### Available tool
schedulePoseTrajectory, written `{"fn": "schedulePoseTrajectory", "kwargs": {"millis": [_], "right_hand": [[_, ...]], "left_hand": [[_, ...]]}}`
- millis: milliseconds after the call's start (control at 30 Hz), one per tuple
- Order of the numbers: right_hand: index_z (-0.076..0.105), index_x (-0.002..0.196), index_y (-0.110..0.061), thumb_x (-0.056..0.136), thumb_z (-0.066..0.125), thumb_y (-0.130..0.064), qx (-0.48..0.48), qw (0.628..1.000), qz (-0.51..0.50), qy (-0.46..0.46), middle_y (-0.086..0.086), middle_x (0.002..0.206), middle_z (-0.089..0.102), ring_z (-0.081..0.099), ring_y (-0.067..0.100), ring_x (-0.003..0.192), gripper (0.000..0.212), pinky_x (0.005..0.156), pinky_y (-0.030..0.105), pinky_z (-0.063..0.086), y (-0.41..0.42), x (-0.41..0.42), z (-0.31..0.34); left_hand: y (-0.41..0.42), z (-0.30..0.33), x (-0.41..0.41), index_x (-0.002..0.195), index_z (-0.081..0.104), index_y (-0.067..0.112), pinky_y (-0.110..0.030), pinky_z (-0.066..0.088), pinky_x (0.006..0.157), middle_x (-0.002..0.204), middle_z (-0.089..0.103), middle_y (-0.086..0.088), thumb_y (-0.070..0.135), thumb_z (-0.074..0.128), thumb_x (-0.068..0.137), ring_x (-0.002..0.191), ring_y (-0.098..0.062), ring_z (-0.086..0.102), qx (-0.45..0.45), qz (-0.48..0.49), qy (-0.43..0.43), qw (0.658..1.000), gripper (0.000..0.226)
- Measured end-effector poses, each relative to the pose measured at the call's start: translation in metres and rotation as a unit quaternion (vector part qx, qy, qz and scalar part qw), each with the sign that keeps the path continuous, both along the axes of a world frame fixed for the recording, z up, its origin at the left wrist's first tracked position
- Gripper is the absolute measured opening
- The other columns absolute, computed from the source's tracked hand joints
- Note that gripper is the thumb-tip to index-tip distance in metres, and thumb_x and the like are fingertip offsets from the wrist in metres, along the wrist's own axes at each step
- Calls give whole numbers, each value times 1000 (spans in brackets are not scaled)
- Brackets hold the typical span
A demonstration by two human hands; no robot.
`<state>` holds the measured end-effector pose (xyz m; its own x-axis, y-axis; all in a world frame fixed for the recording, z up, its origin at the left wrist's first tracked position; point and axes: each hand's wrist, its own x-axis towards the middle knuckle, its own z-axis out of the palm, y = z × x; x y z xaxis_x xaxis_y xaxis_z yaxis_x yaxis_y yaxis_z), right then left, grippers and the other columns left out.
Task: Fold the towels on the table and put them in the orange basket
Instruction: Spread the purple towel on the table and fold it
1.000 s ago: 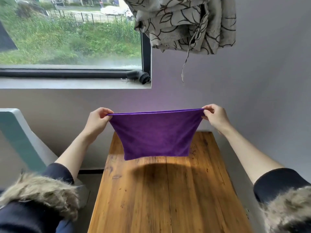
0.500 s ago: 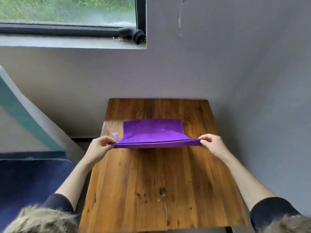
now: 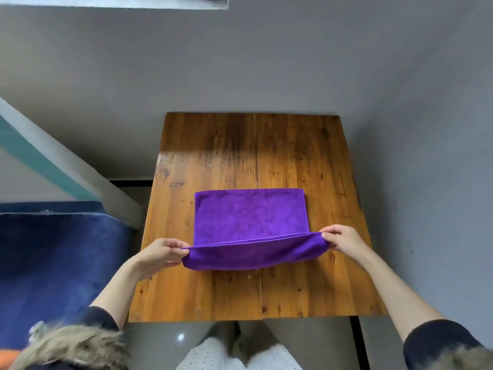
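A grey wall (image 3: 266,62) fills the far side of the room and turns a corner on the right, closing in on the wooden table (image 3: 213,289), whose far and right edges sit against it. To the left of the table a white and teal slanted panel (image 3: 53,166) runs down towards the floor, and below it lies a dark blue cushion (image 3: 53,263). At the top left a pale window sill (image 3: 106,2) juts out from the wall. A sliver of orange (image 3: 8,355) shows at the bottom left corner; too little is visible to tell what it is.

The table is two planks with a seam down the middle, glossy amber, darker near the wall. The purple towel (image 3: 248,214) lies on its centre, the far part flat on the wood. The near edge is lifted clear and sags in a shallow fold. The left hand (image 3: 157,256) pinches the left corner of that edge between thumb and fingers, and the right hand (image 3: 344,237) pinches the right corner the same way. Nothing lies between the hands and the cloth. Both dark sleeves (image 3: 437,340) end in fur trim (image 3: 72,345).
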<state>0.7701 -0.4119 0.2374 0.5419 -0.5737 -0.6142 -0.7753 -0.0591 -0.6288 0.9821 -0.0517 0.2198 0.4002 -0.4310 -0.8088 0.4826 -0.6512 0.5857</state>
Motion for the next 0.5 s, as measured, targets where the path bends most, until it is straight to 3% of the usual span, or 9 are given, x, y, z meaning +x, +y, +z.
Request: {"fn": "schedulePoseTrajectory", "kwargs": {"millis": [133, 267, 500], "right_hand": [[62, 110, 7, 91, 53, -1, -25, 999, -17, -30, 23, 112, 62, 59, 30, 97, 23, 76, 31, 49, -16, 32, -6], [65, 101, -6, 94, 51, -7, -38, 998, -39, -41, 15, 106, 63, 58, 25, 96, 15, 84, 39, 52, -36, 66, -29], [60, 98, -12, 95, 47, -12, -69, 995, -62, -40, 7, 101, 61, 55, 18, 92, 14, 77, 27, 41, -51, 105, -76]], "left_hand": [[-18, -2, 21, 96, 63, 4, -27, 51, 79, 94, 66, -13, 6, 59, 89, 87, -20, 63, -37, 95, -47, 994, 8], [-40, -11, 51, 92, 66, 10, -27, 52, 74, 90, 68, -6, 8, 59, 89, 85, -14, 64, -49, 156, -69, 984, 8], [-78, -47, 85, 90, 63, 11, -25, 47, 68, 82, 61, -2, 6, 56, 91, 76, -10, 56, -23, 207, -122, 971, 9]]}}
